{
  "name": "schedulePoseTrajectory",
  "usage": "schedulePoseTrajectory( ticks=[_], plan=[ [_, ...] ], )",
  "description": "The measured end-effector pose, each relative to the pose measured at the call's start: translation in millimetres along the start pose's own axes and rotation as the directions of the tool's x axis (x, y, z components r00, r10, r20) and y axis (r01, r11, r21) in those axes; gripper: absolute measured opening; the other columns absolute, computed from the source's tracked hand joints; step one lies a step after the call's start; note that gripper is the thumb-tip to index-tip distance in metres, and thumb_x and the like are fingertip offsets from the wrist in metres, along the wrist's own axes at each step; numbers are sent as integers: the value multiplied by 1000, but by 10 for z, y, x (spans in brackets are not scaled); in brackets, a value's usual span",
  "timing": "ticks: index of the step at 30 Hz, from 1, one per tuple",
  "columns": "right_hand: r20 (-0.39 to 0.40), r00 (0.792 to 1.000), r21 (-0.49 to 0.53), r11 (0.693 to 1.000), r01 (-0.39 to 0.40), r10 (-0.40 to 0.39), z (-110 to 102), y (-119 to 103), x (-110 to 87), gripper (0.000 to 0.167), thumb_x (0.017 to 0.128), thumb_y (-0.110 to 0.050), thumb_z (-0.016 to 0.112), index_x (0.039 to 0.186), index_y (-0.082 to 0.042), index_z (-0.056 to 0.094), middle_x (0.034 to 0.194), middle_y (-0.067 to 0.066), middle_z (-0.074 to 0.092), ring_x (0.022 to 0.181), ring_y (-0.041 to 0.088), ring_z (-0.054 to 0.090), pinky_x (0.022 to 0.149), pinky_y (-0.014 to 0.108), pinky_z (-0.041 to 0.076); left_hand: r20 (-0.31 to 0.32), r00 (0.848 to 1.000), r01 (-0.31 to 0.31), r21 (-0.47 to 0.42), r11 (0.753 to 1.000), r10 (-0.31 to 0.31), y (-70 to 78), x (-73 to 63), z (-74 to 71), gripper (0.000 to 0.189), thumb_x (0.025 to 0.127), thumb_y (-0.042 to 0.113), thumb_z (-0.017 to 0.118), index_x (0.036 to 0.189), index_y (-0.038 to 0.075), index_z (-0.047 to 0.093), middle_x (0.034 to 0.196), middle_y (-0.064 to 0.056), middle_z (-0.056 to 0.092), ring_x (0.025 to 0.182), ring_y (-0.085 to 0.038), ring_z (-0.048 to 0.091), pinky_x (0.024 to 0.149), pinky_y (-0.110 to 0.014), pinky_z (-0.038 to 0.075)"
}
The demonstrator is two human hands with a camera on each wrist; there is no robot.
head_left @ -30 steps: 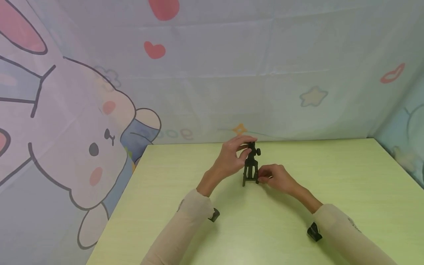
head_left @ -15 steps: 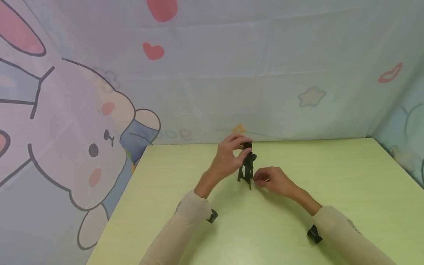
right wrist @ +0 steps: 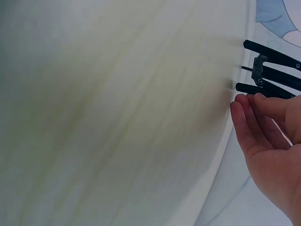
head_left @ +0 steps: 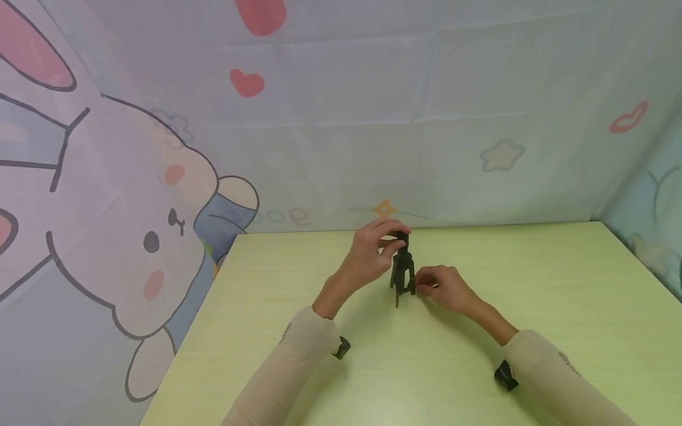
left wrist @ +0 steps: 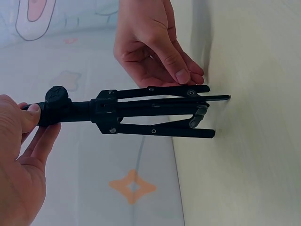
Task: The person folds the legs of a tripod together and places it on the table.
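A small black tripod (head_left: 401, 273) stands upright at the far middle of the table, its legs folded in close to the centre column. My left hand (head_left: 367, 251) pinches its top between thumb and fingers. In the left wrist view, a round knob (left wrist: 57, 96) sticks out just beyond the left fingertips. My right hand (head_left: 446, 287) is low beside the tripod, fingers loosely bent, with the fingertips right at the nearest leg (left wrist: 178, 89). The right wrist view shows thumb and fingertips (right wrist: 242, 100) close together along the side of that leg.
The pale yellow-green table (head_left: 533, 284) ends at a back edge just behind the tripod. A printed cloth (head_left: 341, 148) with a rabbit, hearts and stars hangs behind and along the sides. Black wrist mounts (head_left: 505, 376) sit under both sleeves.
The tripod has turned about its upright axis under my left hand, so its knob and legs face differently. My right fingertips came apart from the legs, then met the nearest leg again.
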State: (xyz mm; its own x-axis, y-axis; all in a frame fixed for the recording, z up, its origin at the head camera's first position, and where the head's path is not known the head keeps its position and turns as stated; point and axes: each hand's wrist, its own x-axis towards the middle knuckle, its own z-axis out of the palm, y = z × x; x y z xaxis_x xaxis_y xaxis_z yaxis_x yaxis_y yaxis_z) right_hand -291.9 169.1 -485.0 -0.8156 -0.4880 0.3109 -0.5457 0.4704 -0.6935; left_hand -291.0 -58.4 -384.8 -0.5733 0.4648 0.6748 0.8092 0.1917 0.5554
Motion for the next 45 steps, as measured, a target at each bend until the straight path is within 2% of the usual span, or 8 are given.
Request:
schedulePoseTrajectory(
  ticks=[7, 13, 16, 21, 25, 31, 38, 45],
  plan=[
    [1, 1000, -15, 1000, 1, -1, -16, -38, 23, 12, 90, 7, 74, 89, -4, 75, 85, 3, 77, 82, 19, 75, 73, 30, 62, -7, 999, 46, -31, 998, -46, 25, 2, 2, 22, 96, -10, 67, 114, 1, 71, 115, -10, 66, 102, -21, 66, 84, -23, 62],
    [29, 999, 23, 1000, -14, 13, -16, -40, 33, 9, 92, 3, 75, 93, -6, 75, 88, 3, 77, 85, 21, 75, 75, 30, 61, 6, 999, 47, -20, 999, -47, 27, 10, -17, 22, 97, -10, 66, 115, 2, 70, 115, -11, 66, 104, -23, 67, 86, -23, 61],
    [55, 998, 55, 998, -16, 13, 18, -25, 54, 7, 93, -3, 77, 99, -6, 75, 92, 2, 77, 89, 20, 75, 78, 30, 61, 33, 998, 59, -1, 998, -59, 37, 16, -47, 27, 97, -10, 65, 122, 1, 68, 120, -12, 65, 107, -24, 68, 89, -22, 59],
    [80, 997, 97, 995, -10, 2, 82, -51, 104, 15, 94, -10, 79, 108, -6, 76, 97, 3, 78, 91, 18, 76, 78, 29, 61, 111, 989, 98, 39, 994, -101, 82, 46, -125, 39, 97, -9, 66, 135, -1, 62, 129, -15, 63, 111, -27, 68, 94, -21, 57],
    [77, 997, 96, 995, -8, 0, 108, -88, 136, 13, 93, -11, 80, 105, -7, 76, 96, 2, 78, 88, 16, 76, 75, 27, 59, 176, 976, 116, 68, 991, -126, 118, 95, -165, 37, 96, -7, 69, 133, -3, 64, 128, -15, 65, 107, -27, 70, 93, -19, 57],
    [61, 998, 63, 998, 27, -31, 140, -94, 162, 11, 92, -10, 80, 100, -3, 75, 94, 5, 77, 85, 19, 76, 73, 27, 59, 216, 966, 125, 81, 989, -140, 154, 130, -200, 34, 96, -7, 70, 129, -4, 65, 126, -17, 66, 105, -29, 71, 89, -18, 58],
    [47, 997, 47, 997, 55, -58, 145, -92, 144, 11, 95, -8, 77, 102, 0, 73, 96, 9, 76, 88, 24, 75, 75, 32, 63, 193, 973, 120, 51, 992, -127, 122, 76, -275, 30, 94, -10, 70, 123, -4, 65, 119, -18, 67, 105, -28, 71, 88, -19, 59],
    [31, 996, 37, 996, 79, -80, 24, -78, 97, 13, 97, -5, 74, 110, -3, 72, 102, 7, 74, 91, 25, 73, 78, 34, 63, 109, 973, 213, -56, 976, -206, 20, -76, -406, 31, 91, -13, 72, 119, -2, 66, 118, -18, 66, 108, -27, 69, 89, -25, 61]
  ],
)
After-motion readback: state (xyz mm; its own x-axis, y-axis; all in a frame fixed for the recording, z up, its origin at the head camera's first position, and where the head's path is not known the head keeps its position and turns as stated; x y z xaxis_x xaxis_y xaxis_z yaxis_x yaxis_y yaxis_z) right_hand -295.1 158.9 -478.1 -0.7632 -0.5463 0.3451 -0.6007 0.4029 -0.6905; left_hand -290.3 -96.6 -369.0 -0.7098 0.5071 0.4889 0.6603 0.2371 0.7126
